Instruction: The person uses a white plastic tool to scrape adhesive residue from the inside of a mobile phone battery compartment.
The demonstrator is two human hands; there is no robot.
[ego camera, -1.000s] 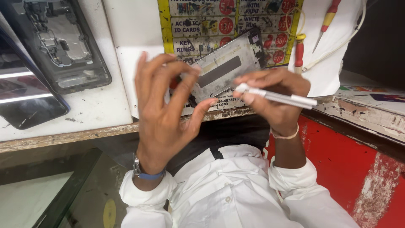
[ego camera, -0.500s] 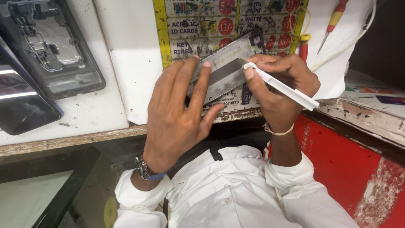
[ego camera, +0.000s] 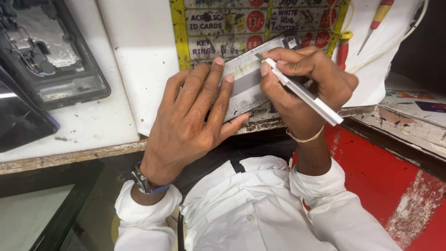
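Observation:
My left hand (ego camera: pixel 190 116) lies flat with its fingers spread over a flat silver-grey panel (ego camera: pixel 248 81) that has a darker band across it, pressing it down on the white counter (ego camera: pixel 88 130). My right hand (ego camera: pixel 306 81) grips a slim white tool (ego camera: pixel 309 97) like a pen. Its thin metal tip touches the panel's upper right edge. The panel's left part is hidden under my left fingers.
An opened dark phone body (ego camera: pixel 51 56) with exposed parts lies at the back left, with a dark screen (ego camera: pixel 18 121) beside it. A yellow-bordered printed sheet (ego camera: pixel 232 23) lies under the panel. Red-handled screwdrivers (ego camera: pixel 378 18) rest at the back right. The counter's worn front edge (ego camera: pixel 69 155) runs below my hands.
The panel has come down from being held up in my left fingers to lying pressed on the counter. My right hand has brought the tool's tip to its upper edge.

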